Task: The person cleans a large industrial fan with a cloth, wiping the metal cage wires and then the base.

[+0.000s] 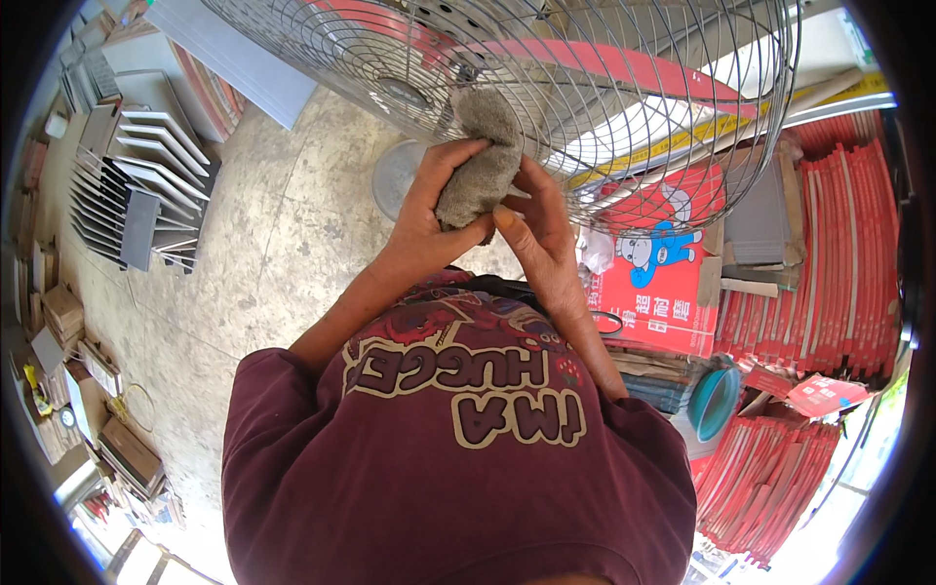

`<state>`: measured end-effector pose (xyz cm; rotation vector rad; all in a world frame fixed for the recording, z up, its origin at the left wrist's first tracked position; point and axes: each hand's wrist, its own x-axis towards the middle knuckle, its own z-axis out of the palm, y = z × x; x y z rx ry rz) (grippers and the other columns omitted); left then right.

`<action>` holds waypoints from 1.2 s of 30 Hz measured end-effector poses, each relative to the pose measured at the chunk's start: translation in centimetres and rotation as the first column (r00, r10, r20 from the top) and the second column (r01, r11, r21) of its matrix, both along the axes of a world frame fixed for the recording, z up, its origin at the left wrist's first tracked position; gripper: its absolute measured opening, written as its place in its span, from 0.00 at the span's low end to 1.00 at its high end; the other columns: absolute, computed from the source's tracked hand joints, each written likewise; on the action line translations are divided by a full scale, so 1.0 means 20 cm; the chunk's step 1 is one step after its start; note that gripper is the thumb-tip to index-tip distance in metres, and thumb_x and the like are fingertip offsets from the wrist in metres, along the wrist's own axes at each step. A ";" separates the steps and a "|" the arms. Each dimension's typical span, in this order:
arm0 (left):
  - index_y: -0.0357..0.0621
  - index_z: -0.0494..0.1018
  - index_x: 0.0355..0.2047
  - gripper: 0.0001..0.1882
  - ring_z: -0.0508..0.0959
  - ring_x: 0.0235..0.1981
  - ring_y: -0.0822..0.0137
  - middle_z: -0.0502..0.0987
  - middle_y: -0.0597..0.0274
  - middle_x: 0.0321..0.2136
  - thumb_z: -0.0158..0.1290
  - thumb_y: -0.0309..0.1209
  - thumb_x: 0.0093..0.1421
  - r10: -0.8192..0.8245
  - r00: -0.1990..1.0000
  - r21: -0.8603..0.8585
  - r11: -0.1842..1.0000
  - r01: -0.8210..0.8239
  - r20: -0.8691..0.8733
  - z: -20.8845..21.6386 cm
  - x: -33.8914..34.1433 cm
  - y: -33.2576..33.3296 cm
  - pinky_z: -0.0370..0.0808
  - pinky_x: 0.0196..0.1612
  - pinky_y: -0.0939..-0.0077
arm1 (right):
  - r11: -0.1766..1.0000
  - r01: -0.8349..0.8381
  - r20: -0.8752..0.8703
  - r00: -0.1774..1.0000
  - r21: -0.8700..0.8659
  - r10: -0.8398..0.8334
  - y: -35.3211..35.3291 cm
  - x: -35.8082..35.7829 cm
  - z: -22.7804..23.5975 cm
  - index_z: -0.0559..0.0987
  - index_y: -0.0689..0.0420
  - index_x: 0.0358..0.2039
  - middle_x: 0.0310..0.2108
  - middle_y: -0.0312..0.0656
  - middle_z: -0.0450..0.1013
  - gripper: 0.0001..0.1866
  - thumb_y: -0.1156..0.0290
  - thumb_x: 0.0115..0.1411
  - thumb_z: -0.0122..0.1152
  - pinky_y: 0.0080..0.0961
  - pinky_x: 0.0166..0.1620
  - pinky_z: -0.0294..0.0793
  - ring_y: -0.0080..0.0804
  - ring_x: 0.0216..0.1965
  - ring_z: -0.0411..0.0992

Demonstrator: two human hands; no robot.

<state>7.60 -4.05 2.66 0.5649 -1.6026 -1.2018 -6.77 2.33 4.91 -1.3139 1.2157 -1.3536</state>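
Note:
A grey-brown cloth (480,182), folded and bunched up, is held between my two hands at the front of a large fan. My left hand (429,200) grips its left side, with the thumb along the lower edge. On the right side, my right hand (544,232) pinches the cloth between thumb and fingers. The cloth's upper end reaches the fan's wire guard (673,73) and seems to touch it. Behind the wires run red strips (624,66), perhaps blades.
A grey round base (395,175) shows on the concrete floor (283,195). At left stands a rack of tile samples (141,195). To the right are a red printed box (673,292), stacked red cartons (853,263) and a teal basin (715,403).

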 end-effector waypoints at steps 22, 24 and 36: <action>0.35 0.48 0.61 0.44 0.59 0.59 0.48 0.56 0.42 0.57 0.59 0.28 0.46 0.163 0.986 -0.110 0.980 -0.164 -0.012 0.09 0.12 -0.02 0.57 0.59 0.62 | 0.871 -0.155 -0.645 0.733 -0.467 -0.215 -0.15 0.14 0.39 0.64 0.60 0.58 0.41 0.52 0.70 0.36 0.78 0.47 0.65 0.28 0.39 0.72 0.40 0.38 0.71; 0.35 0.49 0.61 0.44 0.60 0.57 0.49 0.58 0.42 0.55 0.59 0.29 0.46 0.158 0.985 -0.105 0.981 -0.165 -0.068 0.18 0.09 -0.07 0.58 0.58 0.63 | 0.836 -0.093 -0.594 0.747 -0.540 -0.301 -0.19 0.17 0.41 0.65 0.60 0.58 0.42 0.53 0.71 0.34 0.77 0.49 0.64 0.29 0.40 0.73 0.41 0.39 0.72; 0.31 0.48 0.61 0.42 0.71 0.48 0.64 0.68 0.47 0.47 0.57 0.26 0.49 0.017 0.999 0.272 0.962 -0.006 -0.037 -0.06 0.12 0.00 0.69 0.48 0.72 | 0.995 0.039 -0.543 0.835 -0.095 -0.085 -0.18 0.16 0.09 0.63 0.62 0.57 0.37 0.62 0.72 0.32 0.64 0.54 0.60 0.36 0.39 0.72 0.55 0.35 0.74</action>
